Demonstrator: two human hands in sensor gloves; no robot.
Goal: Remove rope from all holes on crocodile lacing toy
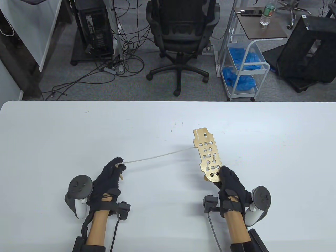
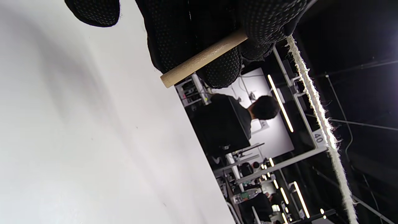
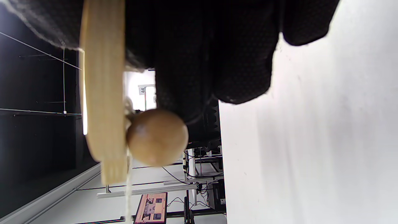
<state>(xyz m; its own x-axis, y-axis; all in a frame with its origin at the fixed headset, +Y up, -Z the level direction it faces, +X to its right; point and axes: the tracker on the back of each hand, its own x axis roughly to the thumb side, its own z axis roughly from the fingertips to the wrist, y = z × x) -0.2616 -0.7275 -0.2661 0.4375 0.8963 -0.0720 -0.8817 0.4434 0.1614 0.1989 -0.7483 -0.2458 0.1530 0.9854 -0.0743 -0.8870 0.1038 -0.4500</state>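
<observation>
Two hands work above the table [image 1: 65,131], largest first. The toy [image 1: 208,155], a flat wooden board with rows of holes, is held up off the table, its near end pinched in the curled fingers of the right hand [image 1: 231,189]. The rope [image 1: 157,156] runs taut from the toy's left edge to the left hand [image 1: 109,178], whose fingers clamp the rope's wooden needle [image 2: 203,58]. Smallest, a bead [image 3: 157,137] sits against the toy's face on the rope's other end. Judging by this, most holes look unlaced; whether rope remains in the near ones I cannot tell. Beyond the table, a cart [image 1: 242,65] carries blue material in its baskets.
</observation>
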